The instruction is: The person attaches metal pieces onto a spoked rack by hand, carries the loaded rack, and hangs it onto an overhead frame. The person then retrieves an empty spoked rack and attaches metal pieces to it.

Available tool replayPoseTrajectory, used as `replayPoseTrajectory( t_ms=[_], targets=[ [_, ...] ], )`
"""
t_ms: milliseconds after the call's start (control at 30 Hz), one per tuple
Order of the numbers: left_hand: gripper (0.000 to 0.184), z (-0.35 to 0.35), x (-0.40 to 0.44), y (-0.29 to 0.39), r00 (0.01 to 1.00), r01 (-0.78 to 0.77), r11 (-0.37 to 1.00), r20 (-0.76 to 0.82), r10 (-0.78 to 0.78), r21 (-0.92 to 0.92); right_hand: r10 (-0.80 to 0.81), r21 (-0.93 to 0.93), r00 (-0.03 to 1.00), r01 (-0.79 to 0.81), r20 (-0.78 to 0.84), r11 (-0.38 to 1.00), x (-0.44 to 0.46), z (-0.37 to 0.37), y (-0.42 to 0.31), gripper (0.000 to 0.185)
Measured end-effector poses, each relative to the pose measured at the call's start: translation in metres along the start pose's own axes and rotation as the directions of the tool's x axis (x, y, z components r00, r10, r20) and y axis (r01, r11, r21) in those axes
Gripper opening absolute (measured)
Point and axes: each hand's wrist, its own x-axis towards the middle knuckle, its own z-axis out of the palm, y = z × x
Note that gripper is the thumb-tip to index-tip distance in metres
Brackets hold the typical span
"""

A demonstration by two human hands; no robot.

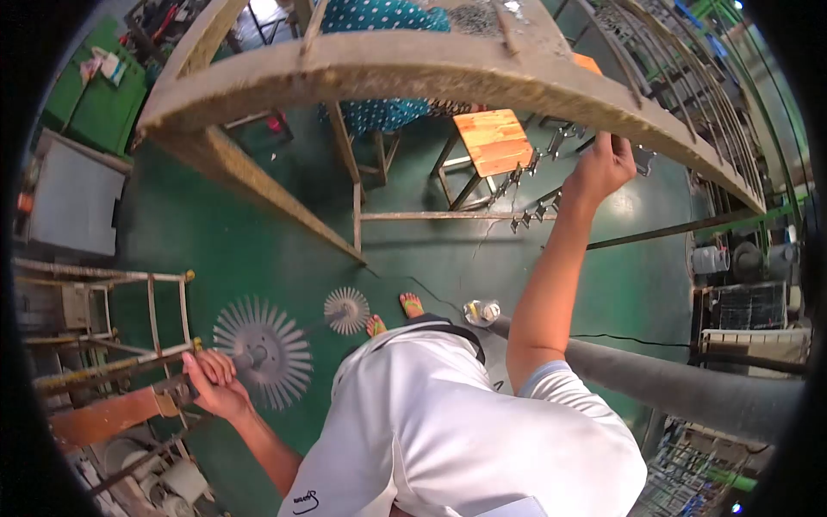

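My right hand [600,172] is raised to the near edge of a worn, curved table [413,73]. Its fingers are bent and close together at the edge, and what they hold is hidden. Strands of linked metal clips [538,209] hang close to that hand. On the left, my left hand [221,386] has its fingers curled and thumb stretched out, beside the shaft of a slotted metal disc [274,334]. Whether it grips the shaft or a bar there I cannot make out. A smaller slotted disc [346,310] sits farther along the same shaft.
A person in a dotted teal garment [379,112] sits across the table. A wooden-topped stool [493,142] stands beneath it. A thick grey pipe [689,379] lies to my right, near a clear container [481,312]. Metal racks [168,310] stand on the left.
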Motion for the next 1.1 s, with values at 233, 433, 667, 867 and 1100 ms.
replayPoseTrajectory(
  t_ms=[233, 433, 667, 867, 1100],
  targets=[
    [0.050, 0.018, 0.004, 0.016, 0.991, -0.078, 0.997, 0.107, 0.075, 0.027, 0.341, 0.049, 0.882, -0.376, 0.325, 0.925, -0.074, -0.015, -0.008, 0.027],
    [0.047, 0.038, 0.007, 0.027, 0.984, -0.158, 0.987, 0.080, 0.156, 0.019, 0.515, -0.060, 0.696, -0.566, 0.500, 0.823, -0.121, -0.021, -0.017, 0.029],
    [0.047, 0.037, 0.013, 0.039, 0.975, -0.174, 0.983, 0.131, 0.181, -0.060, 0.601, -0.172, 0.422, -0.705, 0.679, 0.688, -0.169, -0.017, -0.022, 0.021],
    [0.048, 0.051, 0.014, 0.052, 0.971, -0.221, 0.974, 0.088, 0.224, -0.037, 0.498, -0.257, 0.184, -0.679, 0.847, 0.688, -0.211, -0.012, -0.030, 0.016],
    [0.049, 0.053, 0.015, 0.059, 0.958, -0.204, 0.979, 0.200, 0.204, -0.022, 0.465, -0.438, -0.124, -0.608, 0.876, 0.662, -0.253, 0.007, -0.040, 0.018]
  ],
)
